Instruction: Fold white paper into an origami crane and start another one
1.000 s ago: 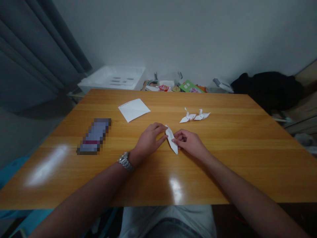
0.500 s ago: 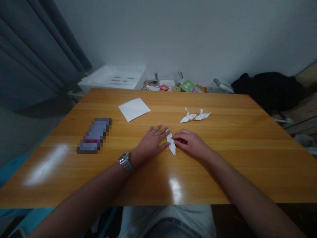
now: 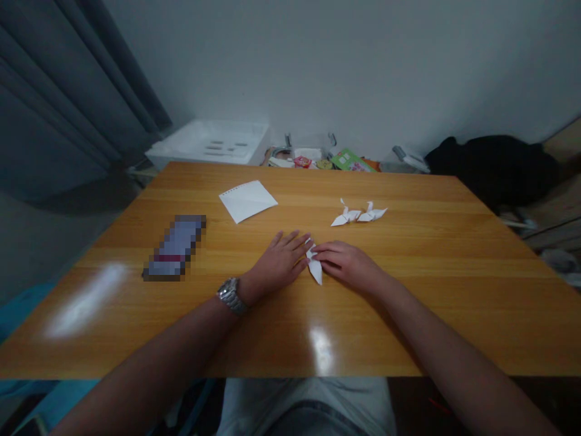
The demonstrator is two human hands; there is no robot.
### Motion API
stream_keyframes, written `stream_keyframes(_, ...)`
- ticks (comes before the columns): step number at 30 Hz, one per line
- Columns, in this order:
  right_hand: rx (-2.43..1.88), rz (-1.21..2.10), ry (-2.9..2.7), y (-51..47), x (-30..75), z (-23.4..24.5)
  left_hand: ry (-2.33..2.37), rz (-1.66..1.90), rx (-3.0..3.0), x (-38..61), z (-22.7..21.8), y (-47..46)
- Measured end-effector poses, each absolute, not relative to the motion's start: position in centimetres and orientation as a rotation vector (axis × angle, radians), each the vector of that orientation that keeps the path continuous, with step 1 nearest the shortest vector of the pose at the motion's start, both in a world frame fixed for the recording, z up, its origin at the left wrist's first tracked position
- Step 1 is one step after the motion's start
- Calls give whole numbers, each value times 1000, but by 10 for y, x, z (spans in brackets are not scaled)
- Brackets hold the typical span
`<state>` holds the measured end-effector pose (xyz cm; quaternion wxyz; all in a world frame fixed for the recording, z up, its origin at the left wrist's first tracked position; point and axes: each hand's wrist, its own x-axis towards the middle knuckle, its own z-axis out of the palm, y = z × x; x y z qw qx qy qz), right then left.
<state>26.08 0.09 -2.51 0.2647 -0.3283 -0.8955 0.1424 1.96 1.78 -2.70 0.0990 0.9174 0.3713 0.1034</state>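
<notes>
A small white folded paper crane (image 3: 315,272) lies on the wooden table (image 3: 408,315) in front of me, its pointed wing towards me. My left hand (image 3: 282,259), with a metal watch (image 3: 230,295) on the wrist, rests beside it. Its fingers are spread, the fingertips and thumb touching the crane's left edge. On the other side, my right hand (image 3: 348,264) has its fingers drawn together, pinching the crane's middle; its fingertips partly cover the folds. Farther back stand two white paper cranes (image 3: 345,217), wing against wing.
A white sheet of paper (image 3: 249,201) with a perforated edge lies at the back left. Nearer on the left is a pixelated phone-like object (image 3: 176,247). Beyond the table are a white plastic tray (image 3: 213,136), a green packet (image 3: 350,160) and a black cloth heap (image 3: 490,163).
My right hand has shifted slightly left over the paper crane, and its fingers have closed in further. My left hand has stayed nearly in place.
</notes>
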Motion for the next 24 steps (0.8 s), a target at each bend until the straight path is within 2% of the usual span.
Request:
stream_keyframes(4,-924,399,-2380,-1,259,-26,1083,372,2711,19,-28,19)
stream_keyframes(12,-1067,536,-2152,-3,257,-17,948,756,2547,20,-18,22)
stream_keyframes(24,-1079,541,-2185,-4,253,-19,984,688,2560,24,-15,17)
